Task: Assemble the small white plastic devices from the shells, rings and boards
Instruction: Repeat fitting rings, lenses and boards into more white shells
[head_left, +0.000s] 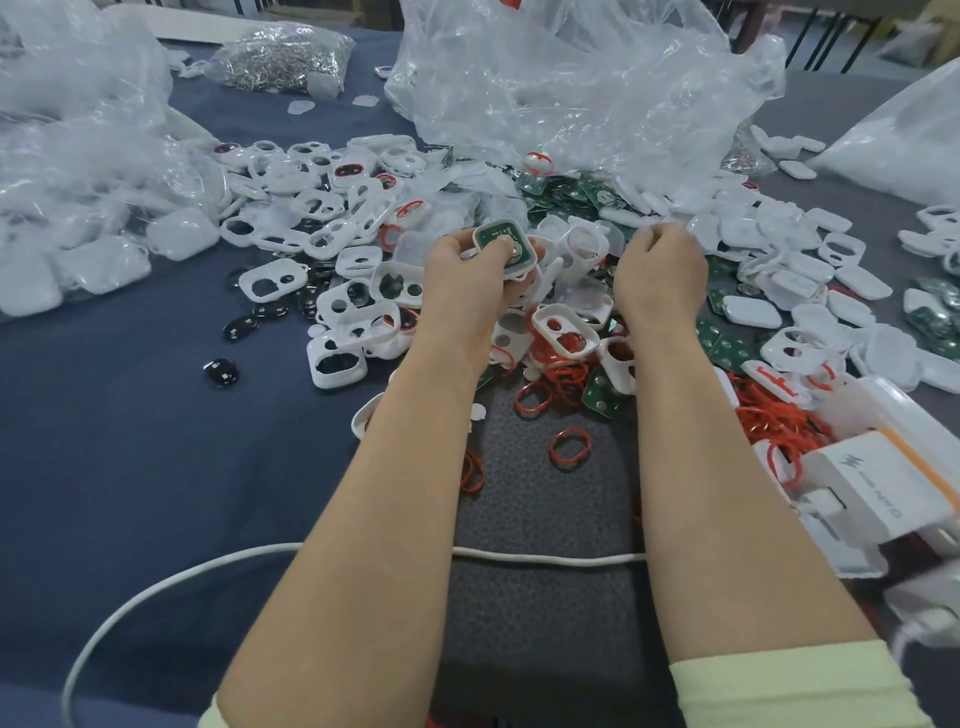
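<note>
My left hand (467, 273) grips a white shell (503, 248) with a green board seated inside it, thumb pressing on the board. To its right, my right hand (660, 270) hovers over the pile with fingers curled; what it holds, if anything, is hidden. White shells (332, 312) with oval cut-outs lie heaped across the middle of the table. Red rings (570, 448) are scattered on the dark mat and piled at the right (769, 415). Green boards (566, 195) lie in a heap behind my hands.
Large clear plastic bags (571, 88) stand at the back, left and right. A bag of metal parts (280, 57) sits far left. Black oval pieces (221, 371) lie left. A white cable (545, 558) crosses the mat. A white box (883, 483) sits at right.
</note>
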